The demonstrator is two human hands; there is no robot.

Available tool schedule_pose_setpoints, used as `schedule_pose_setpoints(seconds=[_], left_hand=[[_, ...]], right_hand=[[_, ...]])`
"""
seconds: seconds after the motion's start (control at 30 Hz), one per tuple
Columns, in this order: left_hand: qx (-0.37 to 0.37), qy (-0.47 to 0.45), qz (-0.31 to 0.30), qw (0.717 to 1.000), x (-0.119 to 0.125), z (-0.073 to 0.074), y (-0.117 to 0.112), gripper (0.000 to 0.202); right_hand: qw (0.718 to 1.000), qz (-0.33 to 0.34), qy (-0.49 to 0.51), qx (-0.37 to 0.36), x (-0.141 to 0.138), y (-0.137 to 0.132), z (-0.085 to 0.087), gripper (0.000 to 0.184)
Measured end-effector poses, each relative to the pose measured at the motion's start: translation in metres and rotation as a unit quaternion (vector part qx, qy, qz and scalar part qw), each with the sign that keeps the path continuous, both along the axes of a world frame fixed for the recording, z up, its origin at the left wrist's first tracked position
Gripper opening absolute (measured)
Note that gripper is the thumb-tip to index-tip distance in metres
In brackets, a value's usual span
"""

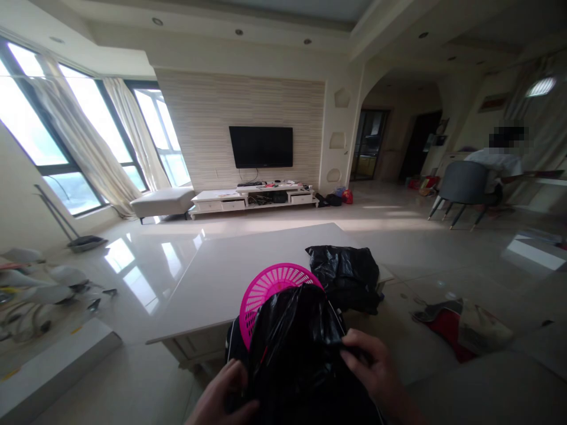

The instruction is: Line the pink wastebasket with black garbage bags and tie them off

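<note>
A black plastic bag (296, 330) is spread between my two hands, close in front of my body. My left hand (230, 386) grips the bag's edge at the lower left, its fingers curled. On the other side, my right hand (365, 360) pinches the bag's edge between thumb and fingers. Behind the bag a pink plastic basket (261, 289) with slotted sides shows in part; the bag covers the rest of it. More black plastic bags (343, 271) lie crumpled on the white table (212, 271), just right of the basket.
A person in a white top (500, 156) sits on a grey chair (465, 183) at the far right. Red and beige cloth (469, 327) lies to the right of the table. A white box (57, 372) stands at lower left. The television (261, 147) hangs on the far wall.
</note>
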State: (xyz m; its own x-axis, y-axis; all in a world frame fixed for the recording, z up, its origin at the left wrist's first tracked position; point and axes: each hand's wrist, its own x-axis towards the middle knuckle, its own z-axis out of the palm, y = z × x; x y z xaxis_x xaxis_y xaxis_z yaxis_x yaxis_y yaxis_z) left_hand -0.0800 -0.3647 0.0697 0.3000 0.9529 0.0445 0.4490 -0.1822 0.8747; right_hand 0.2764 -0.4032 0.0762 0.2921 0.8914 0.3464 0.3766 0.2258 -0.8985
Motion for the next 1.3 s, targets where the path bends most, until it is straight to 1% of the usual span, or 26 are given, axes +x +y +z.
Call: schedule_pose_setpoints(seconds=[0.03,0.07,0.13,0.2,0.27,0.33,0.43,0.5,0.57,0.63,0.7,0.73,0.8,0.87,0.97,1.03,1.07,1.1,1.17,1.23,1.27,1.3], left_hand=[[0.038,-0.001,0.025,0.999,0.007,0.001,0.003,0.024],[0.065,0.0,0.047,0.997,0.015,0.002,0.006,0.024],[0.092,0.005,0.079,0.993,0.031,0.003,0.008,0.03],[0.103,0.016,0.094,0.99,0.045,0.003,0.01,0.039],[0.104,0.03,0.11,0.988,0.054,0.002,0.013,0.036],[0.099,0.04,0.125,0.986,0.054,0.002,0.017,0.031],[0.106,0.043,0.166,0.979,0.041,0.006,0.021,0.041],[0.126,0.059,0.202,0.97,0.027,0.012,0.022,0.046],[0.146,0.08,0.23,0.959,0.011,0.02,0.02,0.043],[0.167,0.074,0.261,0.948,-0.005,0.03,0.014,0.036],[0.192,0.029,0.294,0.936,-0.017,0.039,0.006,0.028],[0.202,-0.003,0.306,0.93,-0.021,0.042,0.002,0.025],[0.209,-0.067,0.305,0.927,-0.027,0.047,-0.007,0.021],[0.187,-0.119,0.275,0.936,-0.03,0.047,-0.013,0.025],[0.105,-0.164,0.221,0.956,-0.032,0.047,-0.02,0.038],[0.048,-0.18,0.208,0.96,-0.033,0.05,-0.025,0.045],[0.03,-0.186,0.209,0.959,-0.033,0.052,-0.027,0.048],[0.02,-0.192,0.215,0.957,-0.033,0.055,-0.031,0.049],[0.026,-0.201,0.234,0.951,-0.034,0.06,-0.038,0.05],[0.052,-0.203,0.256,0.944,-0.034,0.063,-0.045,0.05],[0.065,-0.202,0.268,0.94,-0.035,0.065,-0.048,0.05],[0.074,-0.199,0.282,0.936,-0.035,0.067,-0.051,0.05]], right_hand=[[0.999,0.004,-0.037,0.012,0.0,-0.005,-0.004,0.027],[0.997,0.013,-0.07,0.021,0.0,-0.009,-0.008,0.029],[0.993,0.031,-0.109,0.023,0.001,-0.014,-0.014,0.039],[0.992,0.033,-0.117,0.01,0.003,-0.015,-0.015,0.042],[0.994,0.024,-0.107,-0.014,0.006,-0.013,-0.012,0.043],[0.995,0.022,-0.091,-0.039,0.01,-0.01,-0.006,0.046],[0.997,0.028,-0.058,-0.051,0.019,-0.008,0.006,0.051],[0.998,0.008,-0.04,-0.047,0.028,-0.007,0.013,0.047],[0.997,-0.04,-0.043,-0.04,0.038,-0.007,0.017,0.038],[0.992,-0.097,-0.071,-0.031,0.048,-0.005,0.019,0.032],[0.986,-0.126,-0.109,-0.029,0.056,-0.004,0.019,0.029],[0.984,-0.126,-0.123,-0.036,0.059,-0.004,0.019,0.028],[0.984,-0.099,-0.13,-0.066,0.061,-0.005,0.021,0.027],[0.986,-0.073,-0.119,-0.093,0.061,-0.007,0.025,0.026],[0.989,-0.059,-0.101,-0.087,0.06,-0.014,0.034,0.037],[0.993,-0.046,-0.073,-0.078,0.058,-0.018,0.038,0.043],[0.995,-0.031,-0.048,-0.086,0.057,-0.02,0.037,0.043],[0.995,-0.014,-0.018,-0.101,0.055,-0.021,0.035,0.043],[0.989,0.025,0.036,-0.14,0.051,-0.024,0.027,0.046],[0.98,0.074,0.06,-0.175,0.045,-0.027,0.014,0.057],[0.976,0.096,0.058,-0.188,0.042,-0.029,0.009,0.057],[0.973,0.112,0.05,-0.195,0.039,-0.03,0.004,0.051]])
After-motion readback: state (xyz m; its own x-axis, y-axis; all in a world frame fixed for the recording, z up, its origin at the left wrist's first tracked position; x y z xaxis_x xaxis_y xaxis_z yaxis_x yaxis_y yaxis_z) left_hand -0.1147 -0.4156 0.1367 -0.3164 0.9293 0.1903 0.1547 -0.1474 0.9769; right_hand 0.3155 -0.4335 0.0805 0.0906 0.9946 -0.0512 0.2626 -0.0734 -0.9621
